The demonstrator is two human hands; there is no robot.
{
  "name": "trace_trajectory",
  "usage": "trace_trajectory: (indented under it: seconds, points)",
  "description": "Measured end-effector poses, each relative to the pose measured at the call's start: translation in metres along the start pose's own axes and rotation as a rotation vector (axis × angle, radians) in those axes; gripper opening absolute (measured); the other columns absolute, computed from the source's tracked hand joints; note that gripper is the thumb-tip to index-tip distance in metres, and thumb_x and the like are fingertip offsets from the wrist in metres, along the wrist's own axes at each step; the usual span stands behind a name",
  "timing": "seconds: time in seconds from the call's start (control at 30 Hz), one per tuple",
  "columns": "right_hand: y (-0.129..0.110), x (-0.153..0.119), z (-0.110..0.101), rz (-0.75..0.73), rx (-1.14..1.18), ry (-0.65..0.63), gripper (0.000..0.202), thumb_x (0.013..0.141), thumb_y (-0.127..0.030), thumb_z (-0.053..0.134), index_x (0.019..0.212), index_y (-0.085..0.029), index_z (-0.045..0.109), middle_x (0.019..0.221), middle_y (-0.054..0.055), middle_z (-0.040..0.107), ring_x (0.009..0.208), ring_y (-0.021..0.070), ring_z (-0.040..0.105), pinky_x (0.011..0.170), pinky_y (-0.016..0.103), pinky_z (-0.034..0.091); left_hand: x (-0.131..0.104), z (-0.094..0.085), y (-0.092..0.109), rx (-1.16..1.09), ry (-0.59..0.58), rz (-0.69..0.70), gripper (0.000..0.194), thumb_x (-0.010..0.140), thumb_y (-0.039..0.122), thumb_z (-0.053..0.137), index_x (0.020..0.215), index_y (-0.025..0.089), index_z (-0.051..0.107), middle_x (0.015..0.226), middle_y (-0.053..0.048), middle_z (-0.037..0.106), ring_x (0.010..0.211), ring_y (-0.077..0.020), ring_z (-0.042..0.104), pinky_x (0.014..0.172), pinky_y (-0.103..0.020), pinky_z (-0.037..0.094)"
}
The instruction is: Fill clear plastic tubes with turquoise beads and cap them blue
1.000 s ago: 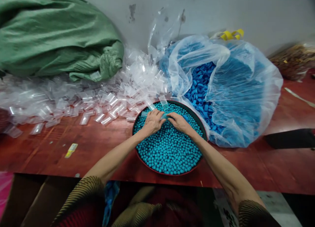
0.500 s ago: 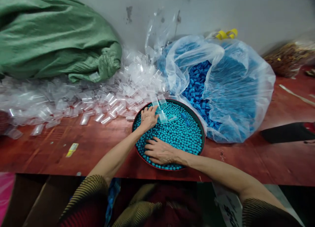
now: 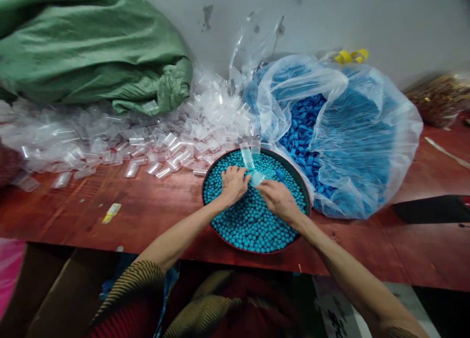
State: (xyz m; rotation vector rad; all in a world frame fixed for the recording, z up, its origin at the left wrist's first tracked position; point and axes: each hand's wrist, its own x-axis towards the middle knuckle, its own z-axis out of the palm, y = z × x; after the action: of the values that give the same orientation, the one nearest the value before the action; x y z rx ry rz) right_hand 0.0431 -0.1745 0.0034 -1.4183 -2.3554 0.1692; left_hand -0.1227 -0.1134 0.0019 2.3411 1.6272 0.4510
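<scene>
A round tray [image 3: 309, 201] with a dark inner wall and red outside holds many turquoise beads [image 3: 253, 225]. Over the beads at the left, my left hand [image 3: 234, 184] has its fingers bent, the tips near a clear plastic sleeve [image 3: 258, 177]. My right hand [image 3: 279, 201] is closed at the fingertips on that sleeve's lower right side. What my left fingertips hold, if anything, is too small to tell. Another clear sleeve [image 3: 246, 154] lies at the tray's back, close to a blue clip-like piece [image 3: 279, 173].
Clear sleeves [image 3: 169, 152] are heaped along the back left below a green sack [image 3: 110, 49]. Right of the tray stands a translucent bag [image 3: 363, 147] of blue pieces [image 3: 303, 132]. A black object [image 3: 433, 209] lies at the right, a yellow-white packet [image 3: 111, 213] at the left.
My right hand has lifted from the front beads, moved up and right, and closed on a clear sleeve. My left hand has shifted right towards it. The view has shifted slightly.
</scene>
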Motion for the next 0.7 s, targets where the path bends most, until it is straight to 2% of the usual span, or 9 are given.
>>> trace_trajectory:
  seconds: [0.07, 0.1, 0.17, 0.23, 0.33, 0.43, 0.53, 0.6, 0.7]
  points:
    - [0.024, 0.010, -0.007, 0.213, -0.084, 0.086, 0.034, 0.092, -0.022, 0.038, 0.119, -0.015, 0.057, 0.112, 0.013, 0.059, 0.101, 0.0233, 0.055, 0.085, 0.034, 0.043, -0.001, -0.001, 0.007, 0.075, 0.026, 0.033, 0.034, 0.088, 0.041, 0.046, 0.113, 0.022, 0.057, 0.108, -0.010, 0.059, 0.105, -0.0273, 0.049, 0.087, -0.042, 0.042]
    - [0.035, 0.015, -0.008, 0.275, -0.136, 0.074, 0.037, 0.090, -0.023, 0.043, 0.124, -0.014, 0.053, 0.117, 0.015, 0.057, 0.102, 0.0249, 0.054, 0.085, 0.035, 0.043, -0.001, -0.001, 0.011, 0.102, 0.013, 0.080, 0.035, 0.087, 0.041, 0.048, 0.117, 0.023, 0.055, 0.113, -0.010, 0.058, 0.107, -0.0274, 0.049, 0.086, -0.042, 0.042]
    - [0.053, 0.026, -0.005, 0.314, -0.198, -0.036, 0.043, 0.086, -0.024, 0.050, 0.128, -0.013, 0.051, 0.120, 0.015, 0.056, 0.102, 0.0263, 0.054, 0.084, 0.035, 0.043, 0.003, 0.002, 0.017, 0.129, -0.044, 0.198, 0.040, 0.086, 0.037, 0.052, 0.124, 0.026, 0.049, 0.124, -0.009, 0.052, 0.111, -0.0277, 0.046, 0.086, -0.042, 0.043]
    - [0.061, 0.033, 0.002, 0.312, -0.216, -0.141, 0.040, 0.085, -0.023, 0.051, 0.125, -0.016, 0.054, 0.115, 0.013, 0.059, 0.099, 0.0257, 0.054, 0.083, 0.034, 0.042, 0.008, 0.006, 0.022, 0.143, -0.111, 0.290, 0.041, 0.085, 0.034, 0.053, 0.125, 0.027, 0.048, 0.130, -0.008, 0.048, 0.115, -0.0281, 0.045, 0.087, -0.042, 0.044]
    - [0.063, 0.034, 0.013, 0.340, -0.176, -0.144, 0.033, 0.085, -0.020, 0.050, 0.116, -0.017, 0.059, 0.105, 0.012, 0.062, 0.096, 0.0237, 0.055, 0.082, 0.032, 0.042, 0.010, 0.011, 0.026, 0.167, -0.147, 0.341, 0.034, 0.084, 0.032, 0.054, 0.117, 0.024, 0.052, 0.126, -0.008, 0.051, 0.119, -0.0299, 0.043, 0.090, -0.044, 0.042]
    - [0.060, 0.027, 0.017, 0.365, -0.099, -0.092, 0.027, 0.085, -0.020, 0.050, 0.109, -0.016, 0.062, 0.098, 0.011, 0.063, 0.093, 0.0226, 0.057, 0.082, 0.030, 0.043, 0.001, 0.014, 0.027, 0.133, -0.079, 0.333, 0.035, 0.083, 0.028, 0.054, 0.118, 0.021, 0.052, 0.130, -0.012, 0.047, 0.128, -0.0326, 0.036, 0.098, -0.049, 0.037]
    - [0.057, 0.016, 0.013, 0.359, -0.026, -0.048, 0.028, 0.084, -0.020, 0.050, 0.110, -0.017, 0.061, 0.099, 0.011, 0.065, 0.095, 0.0229, 0.058, 0.083, 0.032, 0.043, -0.011, 0.012, 0.026, 0.009, 0.017, 0.384, 0.026, 0.085, 0.022, 0.050, 0.110, 0.020, 0.054, 0.130, -0.011, 0.049, 0.132, -0.0317, 0.033, 0.102, -0.050, 0.032]
    - [0.053, 0.008, 0.006, 0.383, 0.048, -0.013, 0.034, 0.083, -0.019, 0.051, 0.117, -0.015, 0.056, 0.100, 0.011, 0.066, 0.091, 0.0224, 0.061, 0.080, 0.032, 0.045, -0.017, 0.008, 0.023, -0.106, 0.063, 0.424, 0.021, 0.084, 0.018, 0.049, 0.104, 0.019, 0.055, 0.119, -0.009, 0.057, 0.128, -0.0286, 0.040, 0.103, -0.047, 0.033]
    - [0.043, -0.003, -0.007, 0.436, 0.169, 0.007, 0.037, 0.082, -0.025, 0.054, 0.118, -0.014, 0.052, 0.091, 0.009, 0.068, 0.074, 0.0208, 0.063, 0.068, 0.031, 0.048, -0.024, -0.001, 0.013, -0.249, 0.046, 0.423, 0.019, 0.083, 0.016, 0.049, 0.101, 0.018, 0.054, 0.096, -0.006, 0.063, 0.101, -0.0211, 0.058, 0.089, -0.036, 0.045]
